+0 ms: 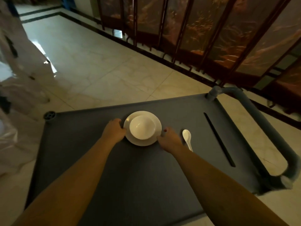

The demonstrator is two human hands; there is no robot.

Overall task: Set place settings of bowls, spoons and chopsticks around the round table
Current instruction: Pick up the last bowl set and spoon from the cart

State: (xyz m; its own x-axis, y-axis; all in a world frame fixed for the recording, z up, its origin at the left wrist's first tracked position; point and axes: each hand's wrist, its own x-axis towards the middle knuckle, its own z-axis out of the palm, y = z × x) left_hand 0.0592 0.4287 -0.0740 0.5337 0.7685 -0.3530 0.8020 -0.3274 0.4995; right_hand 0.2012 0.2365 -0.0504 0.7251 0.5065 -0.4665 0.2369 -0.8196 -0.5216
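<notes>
head view, looking down on a grey service cart (146, 168); the round desk is not in view. white bowl (142, 127) sits nested on a white plate (157, 126), near the middle of the cart top. left hand (114, 130) has fingers curled at the plate's left rim; right hand (169, 141) pinches or touches the right rim, thumb on top. whether the fingers are already under the rim i cannot tell. white spoon (187, 139) lies just beside the right hand, bowl end away from the person. dark chopsticks (219, 139) lie further right, parallel to the cart handle (267, 132), well apart from the plate.

judgement: step in hand is lifting plate and bowl together for one setting.

notes for doing it well:
- get fingertips under both rims before raising, thumbs on top.
- lift level; the bowl is loose on the plate and likely to slide if tilted.
- keep the right wrist clear of the spoon.
- spoon and chopsticks would need a second trip.
</notes>
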